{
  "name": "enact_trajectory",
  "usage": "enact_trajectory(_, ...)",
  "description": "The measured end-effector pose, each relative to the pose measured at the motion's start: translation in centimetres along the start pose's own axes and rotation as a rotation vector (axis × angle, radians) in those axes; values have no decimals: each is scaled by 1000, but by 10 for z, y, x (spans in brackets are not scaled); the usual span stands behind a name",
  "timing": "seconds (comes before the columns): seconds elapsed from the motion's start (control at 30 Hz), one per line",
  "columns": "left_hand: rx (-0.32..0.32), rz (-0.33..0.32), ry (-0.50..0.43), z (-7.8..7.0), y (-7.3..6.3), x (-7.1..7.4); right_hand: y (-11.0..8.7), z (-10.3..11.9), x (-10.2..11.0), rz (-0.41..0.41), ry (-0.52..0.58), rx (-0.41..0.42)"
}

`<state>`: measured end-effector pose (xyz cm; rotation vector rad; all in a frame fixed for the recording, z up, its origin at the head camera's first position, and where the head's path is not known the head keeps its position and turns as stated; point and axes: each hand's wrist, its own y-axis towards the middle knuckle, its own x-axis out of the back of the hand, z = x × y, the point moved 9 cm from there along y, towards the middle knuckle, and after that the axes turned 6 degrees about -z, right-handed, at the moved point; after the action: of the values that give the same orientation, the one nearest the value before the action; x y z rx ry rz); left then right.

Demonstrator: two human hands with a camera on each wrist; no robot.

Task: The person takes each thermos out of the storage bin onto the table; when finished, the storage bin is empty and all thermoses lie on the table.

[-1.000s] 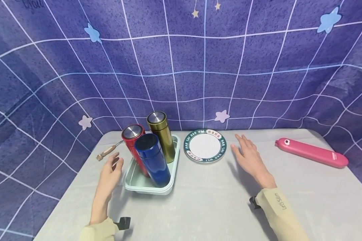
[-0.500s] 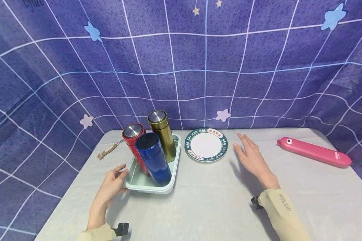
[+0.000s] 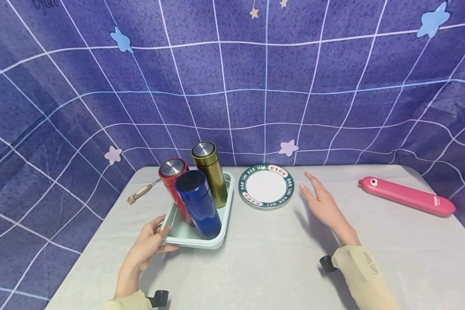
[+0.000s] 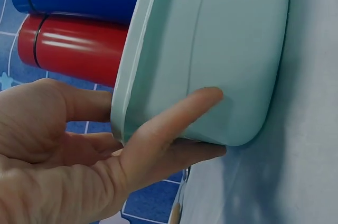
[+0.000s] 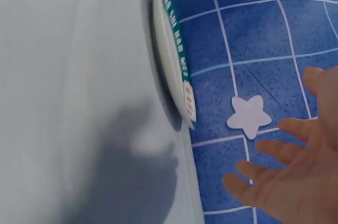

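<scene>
**Your left hand (image 3: 146,243) is gripping a pale mint-green rectangular plastic tray (image 3: 201,245); your right hand (image 3: 322,206) is hovering**

In the head view, the tray is sitting just right of your left hand, which is holding its near-left corner. Inside, a glossy blue cylindrical flask (image 3: 199,204), a red cylindrical flask (image 3: 172,184) and a gold cylindrical flask (image 3: 214,181) are standing. Beyond your left hand, a slim wooden-handled tool (image 3: 142,191) is lying. Just left of your right hand, a round white plate with a dark-green lettered rim (image 3: 265,186) is resting; a long pink case with a cartoon eye (image 3: 408,196) is lying farther to its right.

In the left wrist view, your fingers are curling round the tray's corner, one pressing its outer wall.

In the right wrist view, your loose fingers are spreading wide, apart from the plate.
</scene>
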<state>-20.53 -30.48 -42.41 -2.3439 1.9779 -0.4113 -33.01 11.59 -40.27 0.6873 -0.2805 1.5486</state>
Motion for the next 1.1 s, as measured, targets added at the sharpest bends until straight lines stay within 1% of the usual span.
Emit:
enact_trajectory(0.1, -6, -5, -19, 0, 0, 0, -1, 3, -3, -4, 96, 2)
enact_trajectory(0.27, -11, -14, -39, -1, 0, -1, -1, 12, -13, 13, 300, 11)
enact_trajectory(0.33, -11, -14, -49, -2, 0, -2, -1, 17, -18, 21, 355, 13)
enact_trajectory(0.4, -10, -14, -60, -1, 1, -2, -2, 22, -24, 31, 388, 18)
enact_trajectory(0.53, -11, -13, -79, 0, 2, -2, -3, 31, -36, 55, 405, 33)
enact_trajectory(0.6, -13, -9, -82, 1, 2, -2, -4, 37, -41, 65, 395, 47)
enact_trajectory(0.83, -8, -20, -87, 2, 0, 0, -7, 60, -59, 102, 378, 123)
enact_trajectory(1.1, -19, -15, -107, 2, 0, -1, -11, 79, -80, 145, 389, 129)
